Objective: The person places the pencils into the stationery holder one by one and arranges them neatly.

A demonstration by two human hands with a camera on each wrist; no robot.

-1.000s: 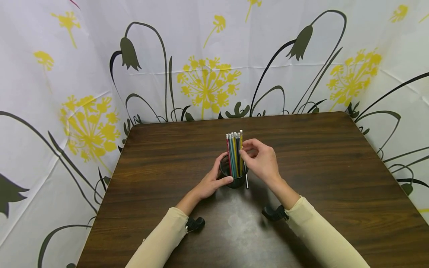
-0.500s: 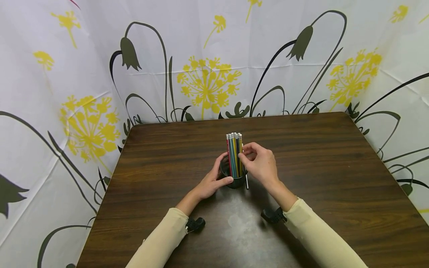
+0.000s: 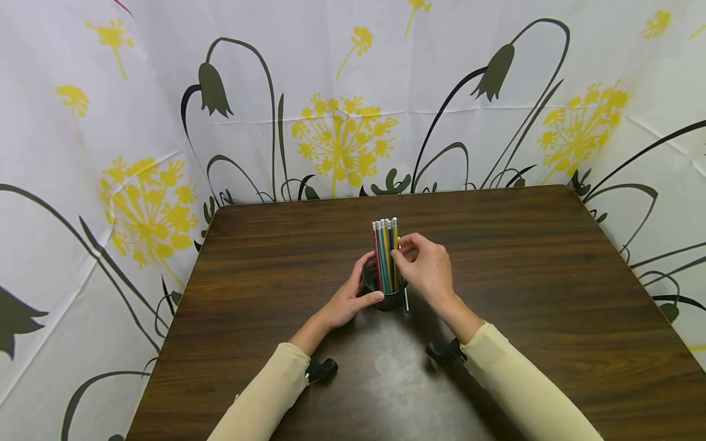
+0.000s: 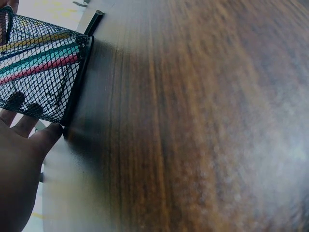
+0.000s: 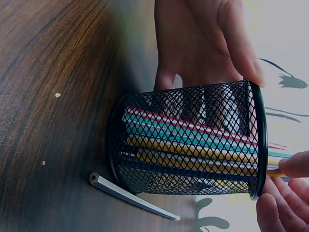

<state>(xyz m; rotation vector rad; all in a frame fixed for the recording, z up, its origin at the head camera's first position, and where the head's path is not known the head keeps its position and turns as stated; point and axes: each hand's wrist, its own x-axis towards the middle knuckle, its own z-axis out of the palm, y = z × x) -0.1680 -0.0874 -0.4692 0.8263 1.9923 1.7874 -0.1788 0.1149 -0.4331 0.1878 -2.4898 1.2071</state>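
A black mesh pencil cup (image 3: 390,302) stands upright on the table, with several pencils (image 3: 383,257) in it, eraser ends up. My left hand (image 3: 347,300) grips the cup from the left, its thumb at the rim and its fingers round the far side. At the cup's right, my right hand (image 3: 431,269) pinches a yellow pencil (image 3: 395,229) between thumb and fingers. Through the mesh, red, green, yellow and dark pencils show in the right wrist view. Beside the cup's base lies a silver pencil (image 5: 130,197), unsharpened at the near end.
The dark wood-grain table (image 3: 276,245) has its far edge against a white curtain (image 3: 248,153) printed with yellow and grey flowers. Two pale specks (image 5: 58,95) lie on the tabletop. Each wrist carries a black camera (image 3: 322,369).
The yellow pencil's top has dropped a little and shifted slightly left. My right hand has moved slightly left and down with it. The left hand keeps its hold on the cup.
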